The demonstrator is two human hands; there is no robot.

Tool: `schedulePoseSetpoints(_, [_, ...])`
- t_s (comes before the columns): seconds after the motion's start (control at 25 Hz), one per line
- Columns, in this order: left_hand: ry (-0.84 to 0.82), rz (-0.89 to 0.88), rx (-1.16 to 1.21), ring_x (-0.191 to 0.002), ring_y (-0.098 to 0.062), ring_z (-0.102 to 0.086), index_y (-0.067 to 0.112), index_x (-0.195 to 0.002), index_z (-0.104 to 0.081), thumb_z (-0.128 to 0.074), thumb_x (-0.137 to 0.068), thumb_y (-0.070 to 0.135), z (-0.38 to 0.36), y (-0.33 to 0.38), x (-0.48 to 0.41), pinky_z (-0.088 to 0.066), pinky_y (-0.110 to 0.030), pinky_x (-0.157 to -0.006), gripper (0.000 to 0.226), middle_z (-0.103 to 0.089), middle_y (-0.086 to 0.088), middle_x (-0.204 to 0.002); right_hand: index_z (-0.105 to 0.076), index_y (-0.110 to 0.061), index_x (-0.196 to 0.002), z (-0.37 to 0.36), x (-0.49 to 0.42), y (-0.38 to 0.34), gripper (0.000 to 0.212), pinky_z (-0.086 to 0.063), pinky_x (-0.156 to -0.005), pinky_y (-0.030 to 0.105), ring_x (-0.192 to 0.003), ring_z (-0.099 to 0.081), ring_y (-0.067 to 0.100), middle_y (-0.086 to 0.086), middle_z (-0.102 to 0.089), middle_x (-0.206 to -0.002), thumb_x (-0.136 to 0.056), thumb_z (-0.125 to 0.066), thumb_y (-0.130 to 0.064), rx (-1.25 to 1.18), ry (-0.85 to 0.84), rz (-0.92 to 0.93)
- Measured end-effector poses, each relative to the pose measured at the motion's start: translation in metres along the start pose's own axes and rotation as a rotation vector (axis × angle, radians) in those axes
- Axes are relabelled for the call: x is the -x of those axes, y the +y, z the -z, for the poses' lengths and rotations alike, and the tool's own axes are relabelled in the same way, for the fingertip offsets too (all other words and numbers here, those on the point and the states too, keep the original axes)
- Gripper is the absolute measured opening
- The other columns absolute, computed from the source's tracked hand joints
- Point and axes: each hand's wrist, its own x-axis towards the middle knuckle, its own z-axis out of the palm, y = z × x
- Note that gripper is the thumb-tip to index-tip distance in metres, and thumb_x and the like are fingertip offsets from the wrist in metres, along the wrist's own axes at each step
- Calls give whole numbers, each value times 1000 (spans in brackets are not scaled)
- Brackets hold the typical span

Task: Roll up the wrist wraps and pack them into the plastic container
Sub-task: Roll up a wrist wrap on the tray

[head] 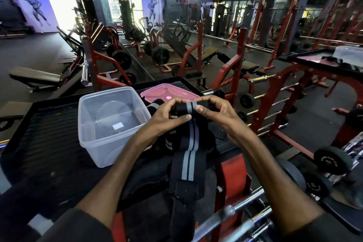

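A black wrist wrap with two grey stripes [189, 151] hangs down from both my hands over the platform's near edge. Its top end is curled into a small roll between my fingertips. My left hand [169, 116] pinches the roll from the left and my right hand [216, 113] from the right. The clear plastic container [107, 141] stands open and empty just left of my left hand. More black wraps with grey stripes [155, 107] lie behind my left hand, beside the container.
The pink lid [157, 92] lies flat behind the wraps on the black ribbed platform [43, 135]. Red rack frames, barbell ends and weight plates [332, 160] crowd the right and front. Benches and machines fill the gym floor beyond.
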Motion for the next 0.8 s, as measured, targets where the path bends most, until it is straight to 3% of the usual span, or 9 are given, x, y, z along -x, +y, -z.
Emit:
schedulePoseSetpoints(0.08, [-60,95,-2,-103,-4,-70,39,-112,-64,-75,-90,23,3,3,4,-61,-29,-84,29,-73,21,-103,-65,4,-118,2,3,0,25,-54,-81,24,-96,-68,10,3,-71,-102,-94,-67,-2,-28,15,8])
schedulePoseSetpoints(0.16, [-9,84,-27,-103,-10,-72,42,-109,-67,-75,-89,29,2,8,9,-63,-35,-81,25,-74,16,-103,-66,2,-118,0,8,-3,26,-54,-79,22,-94,-67,8,0,-71,-100,-93,-69,0,-18,4,7])
schedulePoseSetpoints(0.36, [142,-64,-62,-95,-11,-74,28,-105,-71,-85,-79,17,-2,9,24,-63,-39,-80,32,-77,7,-99,-69,-8,-113,-5,17,-16,30,-54,-76,21,-91,-66,9,0,-70,-101,-87,-71,5,-103,-39,-103])
schedulePoseSetpoints(0.48, [172,-124,-56,-95,-13,-73,26,-103,-72,-88,-75,11,-2,11,35,-61,-40,-85,35,-77,4,-98,-72,-19,-106,-10,17,-33,22,-50,-72,25,-87,-68,10,0,-73,-101,-86,-73,-9,-211,-29,-252])
schedulePoseSetpoints(0.56, [198,-155,-23,-97,-16,-73,28,-101,-73,-89,-72,12,0,15,39,-60,-43,-89,37,-77,-1,-101,-71,-26,-106,-16,19,-38,12,-46,-75,28,-88,-69,7,-7,-74,-96,-94,-68,-26,-35,-24,-281])
schedulePoseSetpoints(0.64, [212,-188,2,-97,-17,-73,27,-101,-73,-90,-71,11,2,17,44,-59,-44,-91,38,-77,-2,-102,-70,-27,-107,-23,24,-40,15,-47,-80,26,-94,-68,2,-14,-74,-98,-101,-58,-35,99,-88,-234])
schedulePoseSetpoints(0.72, [246,-200,-1,-98,-17,-73,18,-105,-73,-89,-71,8,3,22,50,-60,-43,-91,39,-77,-5,-103,-69,-19,-107,-27,28,-44,16,-48,-75,17,-89,-66,-4,-18,-72,-92,-104,-55,-25,137,-124,-101])
schedulePoseSetpoints(0.8, [284,-223,-22,-100,-20,-74,7,-110,-72,-88,-73,7,6,27,56,-61,-43,-90,40,-77,-9,-106,-67,-5,-110,-29,25,-43,18,-49,-74,19,-89,-63,1,-7,-68,-96,-103,-57,-18,159,-114,34])
